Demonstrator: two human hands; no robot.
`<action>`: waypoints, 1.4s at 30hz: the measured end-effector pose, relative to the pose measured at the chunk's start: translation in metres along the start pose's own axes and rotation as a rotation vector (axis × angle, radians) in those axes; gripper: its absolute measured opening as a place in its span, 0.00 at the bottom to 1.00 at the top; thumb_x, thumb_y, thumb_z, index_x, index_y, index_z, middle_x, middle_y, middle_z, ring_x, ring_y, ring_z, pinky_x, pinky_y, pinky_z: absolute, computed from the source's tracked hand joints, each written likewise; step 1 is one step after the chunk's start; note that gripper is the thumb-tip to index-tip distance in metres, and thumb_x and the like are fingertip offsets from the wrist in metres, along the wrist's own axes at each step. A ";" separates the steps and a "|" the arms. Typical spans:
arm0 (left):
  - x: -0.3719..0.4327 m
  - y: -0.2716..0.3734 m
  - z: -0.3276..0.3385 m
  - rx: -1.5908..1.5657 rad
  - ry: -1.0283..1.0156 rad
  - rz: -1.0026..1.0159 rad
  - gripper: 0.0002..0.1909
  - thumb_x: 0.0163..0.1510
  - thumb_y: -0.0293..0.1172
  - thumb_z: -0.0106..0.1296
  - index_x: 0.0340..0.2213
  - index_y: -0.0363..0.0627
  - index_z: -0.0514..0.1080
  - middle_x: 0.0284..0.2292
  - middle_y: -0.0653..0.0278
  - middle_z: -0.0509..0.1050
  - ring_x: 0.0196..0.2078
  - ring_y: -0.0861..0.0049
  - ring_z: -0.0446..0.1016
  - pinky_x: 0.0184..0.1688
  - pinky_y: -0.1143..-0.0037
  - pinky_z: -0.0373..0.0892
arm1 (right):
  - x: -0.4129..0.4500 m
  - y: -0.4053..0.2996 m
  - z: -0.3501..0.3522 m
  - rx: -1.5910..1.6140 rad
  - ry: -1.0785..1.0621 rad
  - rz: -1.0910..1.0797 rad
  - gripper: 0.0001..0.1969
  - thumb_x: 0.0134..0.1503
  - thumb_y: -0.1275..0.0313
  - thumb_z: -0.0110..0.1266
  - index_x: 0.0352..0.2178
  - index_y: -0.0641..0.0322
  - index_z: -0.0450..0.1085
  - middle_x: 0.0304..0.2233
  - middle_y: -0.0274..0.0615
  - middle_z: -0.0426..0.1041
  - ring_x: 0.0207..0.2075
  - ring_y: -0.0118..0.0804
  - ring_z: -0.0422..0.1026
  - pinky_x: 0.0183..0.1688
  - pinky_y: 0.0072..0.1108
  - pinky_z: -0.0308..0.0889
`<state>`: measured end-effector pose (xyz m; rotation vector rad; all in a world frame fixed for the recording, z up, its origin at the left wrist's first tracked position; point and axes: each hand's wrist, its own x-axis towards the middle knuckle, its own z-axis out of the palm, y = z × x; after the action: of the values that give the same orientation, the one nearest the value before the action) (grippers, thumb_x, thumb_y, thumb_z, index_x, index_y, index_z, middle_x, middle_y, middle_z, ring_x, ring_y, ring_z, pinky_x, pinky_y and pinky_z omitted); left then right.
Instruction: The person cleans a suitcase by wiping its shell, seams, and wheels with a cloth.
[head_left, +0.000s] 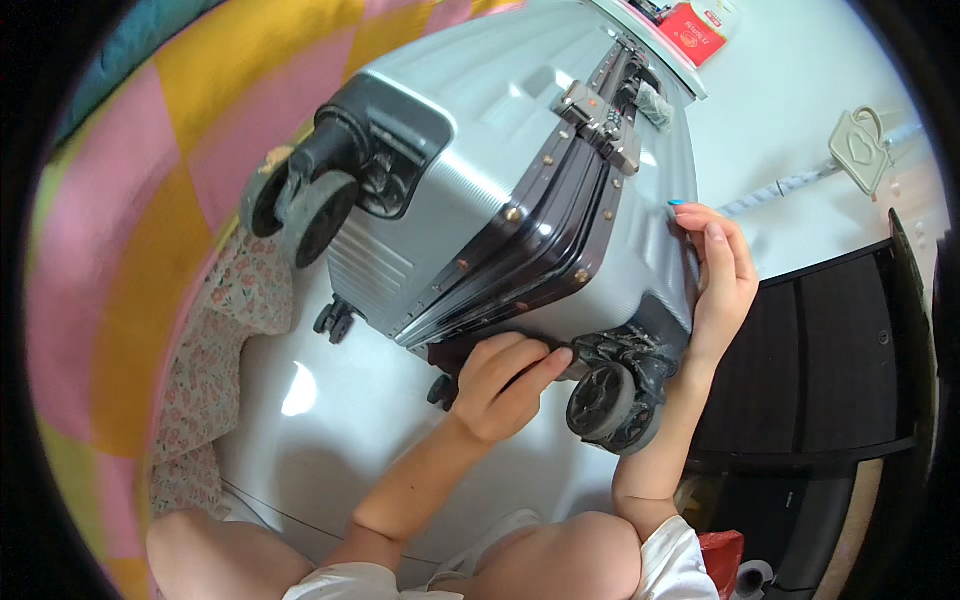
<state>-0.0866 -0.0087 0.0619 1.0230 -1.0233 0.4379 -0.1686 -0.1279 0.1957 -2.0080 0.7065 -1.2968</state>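
A silver hard-shell suitcase (480, 150) with a dark riveted frame lies tilted before me, its wheeled end towards me. My left hand (506, 386) has its fingers curled at the suitcase's lower edge, beside a dusty black caster wheel (600, 401); what the fingertips grip is hidden. My right hand (724, 270) rests against the right side of the shell, fingers bent and thumb up. Another dirty twin caster (319, 214) sticks out at the upper left corner. A metal combination latch (598, 126) sits on the frame, near a piece of clear wrap (654, 106).
A bed with a pink and yellow checked cover (150, 247) and floral skirt (195, 375) borders the left. Dark drawers (810, 360) stand at the right, with a red bag (722, 559) below. A heart-marked tag (861, 150) hangs from a patterned pole (780, 187).
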 end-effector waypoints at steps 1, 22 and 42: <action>0.009 -0.001 0.000 -0.029 0.009 0.014 0.13 0.34 0.17 0.54 0.28 0.36 0.72 0.26 0.62 0.69 0.28 0.71 0.66 0.27 0.78 0.65 | 0.001 0.000 0.000 -0.015 -0.012 0.001 0.11 0.54 0.74 0.41 0.26 0.73 0.68 0.32 0.44 0.71 0.34 0.29 0.67 0.42 0.18 0.59; 0.001 0.007 0.009 -0.020 0.097 -0.048 0.14 0.35 0.15 0.52 0.30 0.37 0.71 0.27 0.61 0.68 0.26 0.70 0.67 0.28 0.77 0.66 | -0.002 0.000 -0.008 -0.125 0.001 -0.042 0.13 0.55 0.74 0.39 0.25 0.74 0.68 0.32 0.46 0.70 0.36 0.31 0.67 0.43 0.19 0.59; 0.023 0.007 0.008 -0.080 0.034 -0.006 0.09 0.37 0.16 0.55 0.25 0.37 0.70 0.26 0.62 0.68 0.25 0.70 0.67 0.27 0.76 0.65 | -0.002 0.001 -0.004 -0.096 0.012 -0.023 0.12 0.55 0.74 0.40 0.26 0.74 0.68 0.32 0.46 0.70 0.35 0.30 0.67 0.42 0.18 0.59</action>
<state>-0.0843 -0.0160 0.0860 0.9438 -0.9993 0.4051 -0.1731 -0.1280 0.1949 -2.0924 0.7662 -1.3113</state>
